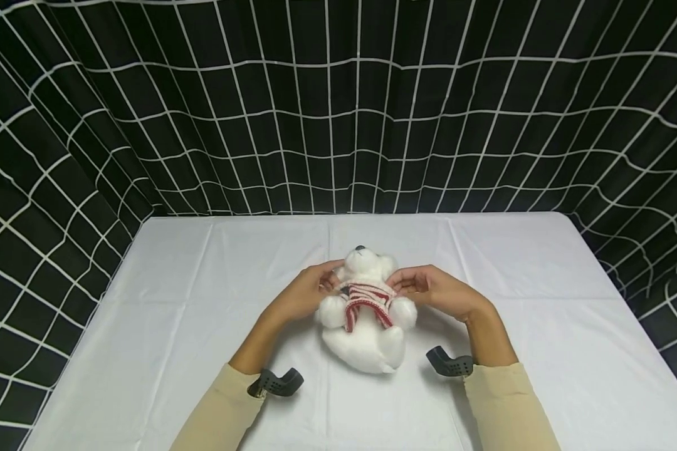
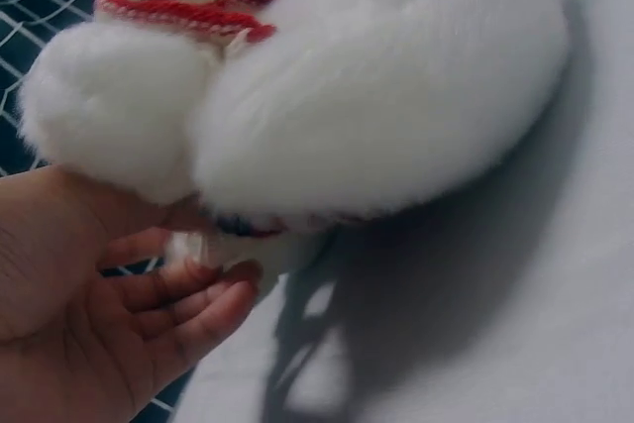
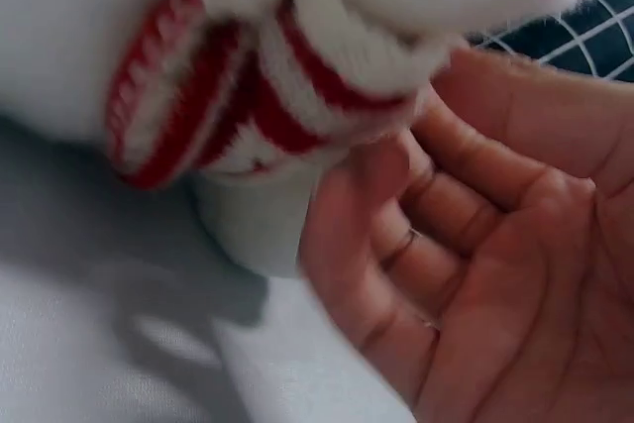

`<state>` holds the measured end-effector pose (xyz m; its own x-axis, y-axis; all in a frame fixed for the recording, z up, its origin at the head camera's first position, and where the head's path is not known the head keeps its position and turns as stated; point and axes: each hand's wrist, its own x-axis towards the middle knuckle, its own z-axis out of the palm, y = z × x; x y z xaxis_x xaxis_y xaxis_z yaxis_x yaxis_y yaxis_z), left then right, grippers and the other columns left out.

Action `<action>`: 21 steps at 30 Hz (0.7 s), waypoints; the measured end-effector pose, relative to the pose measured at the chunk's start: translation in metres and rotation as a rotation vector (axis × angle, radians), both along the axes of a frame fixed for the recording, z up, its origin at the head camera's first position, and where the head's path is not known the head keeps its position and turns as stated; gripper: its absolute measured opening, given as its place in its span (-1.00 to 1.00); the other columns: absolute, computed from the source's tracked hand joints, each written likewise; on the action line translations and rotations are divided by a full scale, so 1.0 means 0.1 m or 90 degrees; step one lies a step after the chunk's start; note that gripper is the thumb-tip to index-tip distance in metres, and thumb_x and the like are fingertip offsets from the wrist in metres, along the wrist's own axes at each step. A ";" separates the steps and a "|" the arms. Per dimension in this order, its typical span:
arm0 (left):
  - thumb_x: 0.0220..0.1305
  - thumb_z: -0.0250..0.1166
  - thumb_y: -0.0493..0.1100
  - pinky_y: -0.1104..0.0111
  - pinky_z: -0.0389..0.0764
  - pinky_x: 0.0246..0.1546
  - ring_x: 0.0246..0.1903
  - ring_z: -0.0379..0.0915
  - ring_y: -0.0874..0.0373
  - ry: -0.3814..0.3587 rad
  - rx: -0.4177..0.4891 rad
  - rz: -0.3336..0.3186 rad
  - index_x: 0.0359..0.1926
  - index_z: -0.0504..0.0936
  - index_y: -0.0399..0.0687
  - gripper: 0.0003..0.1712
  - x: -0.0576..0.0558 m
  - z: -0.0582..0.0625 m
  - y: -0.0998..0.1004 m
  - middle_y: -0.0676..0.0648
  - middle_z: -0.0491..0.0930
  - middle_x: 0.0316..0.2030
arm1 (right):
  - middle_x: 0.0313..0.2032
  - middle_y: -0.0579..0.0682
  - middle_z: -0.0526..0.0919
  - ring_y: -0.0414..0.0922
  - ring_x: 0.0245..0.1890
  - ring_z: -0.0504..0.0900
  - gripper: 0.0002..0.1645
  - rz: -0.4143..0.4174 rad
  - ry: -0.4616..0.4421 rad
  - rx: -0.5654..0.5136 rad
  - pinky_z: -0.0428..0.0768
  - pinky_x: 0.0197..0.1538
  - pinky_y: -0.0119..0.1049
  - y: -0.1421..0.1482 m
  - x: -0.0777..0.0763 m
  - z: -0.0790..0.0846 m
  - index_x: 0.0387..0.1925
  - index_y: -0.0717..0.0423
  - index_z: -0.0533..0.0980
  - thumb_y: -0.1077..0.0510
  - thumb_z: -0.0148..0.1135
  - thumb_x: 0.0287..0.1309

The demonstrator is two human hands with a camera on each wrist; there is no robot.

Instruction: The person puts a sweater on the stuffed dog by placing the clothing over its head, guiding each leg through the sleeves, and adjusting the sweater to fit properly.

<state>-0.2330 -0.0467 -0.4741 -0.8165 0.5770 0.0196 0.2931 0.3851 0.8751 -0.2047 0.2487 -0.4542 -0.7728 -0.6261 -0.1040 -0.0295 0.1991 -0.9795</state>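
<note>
A white plush bear [image 1: 356,344] leans face up above the white tablecloth, its dark nose toward the far side. It wears a red and white striped knit sweater [image 1: 370,293], bunched around its chest. My left hand [image 1: 303,293] holds the bear's side near the neck; in the left wrist view its curled fingers [image 2: 198,319] meet pale fabric behind a round paw [image 2: 114,111]. On the other side, my right hand [image 1: 450,294] pinches the sweater near the collar, and the right wrist view shows bent fingertips against the striped knit [image 3: 307,106]. The bear's back is hidden.
A white cloth covers the table [image 1: 231,263], with fold creases across it. Black curtains with a white grid [image 1: 338,113] hang behind and at both sides. A dark wrist-worn device [image 1: 282,382] sits at the left cuff, another dark device [image 1: 448,363] at the right.
</note>
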 end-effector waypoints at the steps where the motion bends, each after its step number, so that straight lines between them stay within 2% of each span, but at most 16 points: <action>1: 0.29 0.24 -0.46 0.24 0.56 0.02 -0.17 0.55 0.08 0.014 -0.008 -0.005 0.44 0.33 -0.32 -0.31 0.00 0.00 0.01 -0.13 0.63 -0.24 | -0.13 0.05 0.68 -0.15 -0.09 0.63 -0.67 0.013 0.002 0.005 0.60 0.01 -0.35 0.01 0.00 0.00 0.05 0.45 0.53 0.39 0.19 0.27; 7: 0.33 0.20 -0.42 0.25 0.54 0.02 -0.17 0.53 0.08 0.062 -0.014 -0.021 0.40 0.39 -0.32 -0.39 0.03 -0.02 0.06 -0.12 0.62 -0.26 | -0.23 -0.06 0.67 -0.16 -0.18 0.56 -0.77 0.053 0.042 0.046 0.54 -0.07 -0.33 0.04 0.03 0.07 -0.08 0.35 0.61 0.36 0.18 0.24; 11: 0.31 0.21 -0.44 0.21 0.56 0.03 -0.15 0.55 0.02 0.078 -0.018 -0.020 0.38 0.41 -0.33 -0.39 0.06 0.00 0.05 -0.18 0.64 -0.22 | -0.31 -0.06 0.65 -0.21 -0.34 0.52 -0.81 0.045 0.041 0.013 0.51 -0.28 -0.34 0.04 0.03 0.08 -0.15 0.38 0.56 0.36 0.13 0.24; 13: 0.28 0.20 -0.48 0.19 0.56 0.05 -0.13 0.55 0.00 0.085 -0.024 -0.017 0.38 0.42 -0.32 -0.38 0.07 0.01 0.05 -0.21 0.65 -0.17 | -0.34 -0.03 0.65 -0.22 -0.37 0.53 -0.83 0.026 0.031 0.001 0.52 -0.33 -0.36 0.04 0.03 0.07 -0.17 0.41 0.54 0.36 0.14 0.25; 16: 0.26 0.15 -0.54 0.19 0.55 0.05 -0.15 0.53 0.03 0.098 -0.037 -0.007 0.39 0.43 -0.26 -0.35 0.08 0.04 0.06 -0.20 0.65 -0.17 | -0.36 -0.02 0.67 -0.22 -0.34 0.58 -0.84 -0.033 0.026 0.020 0.56 -0.27 -0.39 0.04 0.02 0.07 -0.17 0.41 0.55 0.34 0.20 0.27; 19: 0.28 0.09 -0.54 0.21 0.51 -0.02 -0.24 0.46 0.06 0.117 -0.051 0.009 0.40 0.45 -0.20 -0.34 0.09 0.05 0.07 -0.17 0.61 -0.29 | -0.37 -0.02 0.70 -0.21 -0.31 0.61 -0.84 -0.095 0.019 0.060 0.58 -0.20 -0.41 0.03 0.01 0.07 -0.18 0.39 0.61 0.32 0.28 0.27; 21: 0.30 0.10 -0.51 0.22 0.51 -0.07 -0.28 0.43 0.08 0.118 -0.056 0.016 0.40 0.44 -0.18 -0.36 0.09 0.04 0.08 -0.13 0.57 -0.34 | -0.36 -0.02 0.70 -0.19 -0.28 0.61 -0.86 -0.119 0.026 0.080 0.58 -0.18 -0.40 0.03 0.02 0.08 -0.20 0.36 0.64 0.31 0.30 0.25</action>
<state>-0.2235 -0.0387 -0.4697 -0.8176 0.5630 0.1208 0.4352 0.4668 0.7699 -0.2031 0.2519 -0.4466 -0.8791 -0.4560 -0.1387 -0.0194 0.3251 -0.9455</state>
